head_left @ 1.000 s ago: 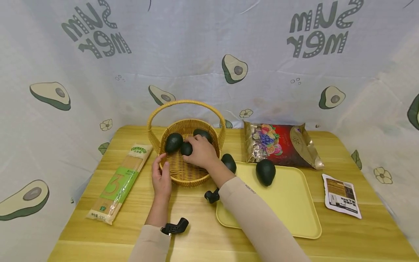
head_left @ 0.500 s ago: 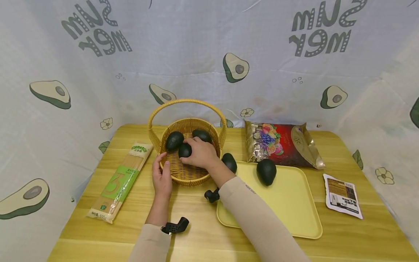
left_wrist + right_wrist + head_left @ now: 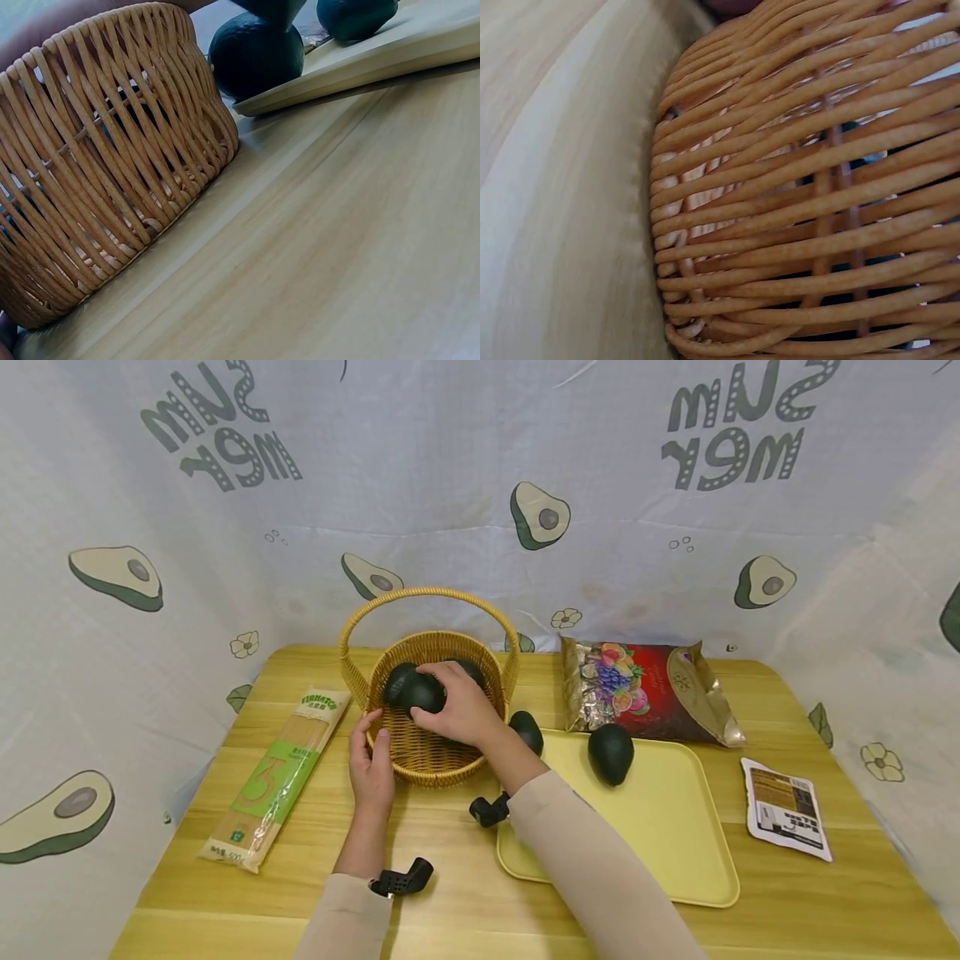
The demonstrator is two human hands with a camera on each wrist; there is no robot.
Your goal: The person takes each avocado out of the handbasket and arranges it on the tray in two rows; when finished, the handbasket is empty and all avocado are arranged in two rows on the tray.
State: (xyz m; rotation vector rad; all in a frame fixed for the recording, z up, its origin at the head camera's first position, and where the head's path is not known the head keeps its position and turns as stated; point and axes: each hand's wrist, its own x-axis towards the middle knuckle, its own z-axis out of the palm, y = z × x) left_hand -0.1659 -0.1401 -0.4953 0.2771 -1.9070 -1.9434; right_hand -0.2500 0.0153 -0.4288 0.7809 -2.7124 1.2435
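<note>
In the head view, my right hand [image 3: 461, 706] is inside the wicker basket [image 3: 427, 774] and grips a dark green avocado [image 3: 423, 695]. This fruit overlaps another avocado [image 3: 394, 679] at the basket's left side. Partly behind my fingers, a third avocado [image 3: 471, 669] lies at the back right. My left hand [image 3: 372, 768] holds the basket's front left rim, thumb on the inner side. The left wrist view shows the woven basket wall [image 3: 112, 150] close up. Dark shapes show through the weave of the basket [image 3: 795, 225] in the right wrist view.
A yellow tray [image 3: 660, 827] right of the basket bears an avocado [image 3: 610, 754], with another avocado [image 3: 527, 732] at its back left corner. Behind it lies a red and gold candy bag [image 3: 648, 692]. A white-edged pouch [image 3: 784, 810] lies far right, a spaghetti pack [image 3: 276, 781] left.
My right hand has lifted the gripped avocado slightly, and it now overlaps the left avocado. My left hand stays at the basket rim.
</note>
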